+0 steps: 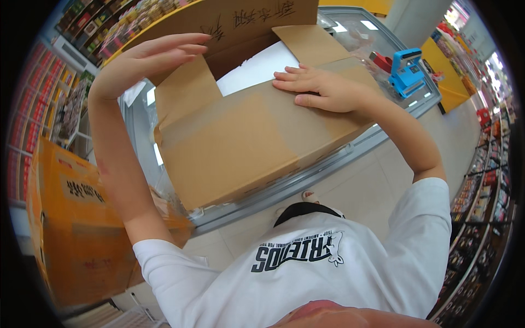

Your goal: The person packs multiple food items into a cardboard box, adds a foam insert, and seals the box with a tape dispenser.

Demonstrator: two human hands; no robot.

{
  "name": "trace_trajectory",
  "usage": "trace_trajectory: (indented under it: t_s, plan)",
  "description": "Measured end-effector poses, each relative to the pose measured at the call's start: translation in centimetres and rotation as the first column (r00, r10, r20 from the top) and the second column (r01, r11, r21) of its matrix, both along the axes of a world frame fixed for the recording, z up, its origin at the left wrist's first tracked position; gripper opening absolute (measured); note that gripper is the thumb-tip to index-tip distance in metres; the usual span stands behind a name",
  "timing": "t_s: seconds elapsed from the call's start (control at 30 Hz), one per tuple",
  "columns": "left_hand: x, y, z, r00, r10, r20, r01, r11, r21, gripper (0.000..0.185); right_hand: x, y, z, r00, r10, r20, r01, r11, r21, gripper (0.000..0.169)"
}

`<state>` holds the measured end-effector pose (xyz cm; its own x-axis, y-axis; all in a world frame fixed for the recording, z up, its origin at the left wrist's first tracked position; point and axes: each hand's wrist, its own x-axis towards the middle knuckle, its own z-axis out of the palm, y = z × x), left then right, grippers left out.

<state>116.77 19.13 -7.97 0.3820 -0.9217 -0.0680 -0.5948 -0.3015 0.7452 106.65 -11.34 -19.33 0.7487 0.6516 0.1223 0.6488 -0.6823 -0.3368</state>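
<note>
A large cardboard box rests on a glass-topped chest freezer in front of me. Its near flap is folded inward, and smaller left and right flaps lie to the sides of the opening. The far flap stands up and bears handwriting. Through the gap shows a white sheet; what lies beneath is hidden. My right hand lies flat on the near flap, fingers spread. My left hand is raised by the left flap and far flap, fingers extended, holding nothing; contact is unclear.
A blue plastic device with a handle sits on the freezer beside a red item. To my left stands a tall taped carton. Stocked shelves line the right; a pillar rises beyond the freezer.
</note>
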Motion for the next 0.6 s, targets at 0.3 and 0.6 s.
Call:
trace_trajectory:
  t_s: [0.3,0.6]
  plan:
    - [-15.5,-8.2,-9.1,0.671,0.128,0.731,-0.483,0.823,0.299,0.085,2.5,-0.1,2.8,0.990,0.118,-0.081,-0.125,0.988,-0.087,0.037]
    - [-15.9,-9.6,-10.2,0.641,0.400,0.655,-0.598,0.795,0.100,0.087,12.6,1.5,10.5,0.888,-0.293,0.354,0.299,0.953,0.037,0.037]
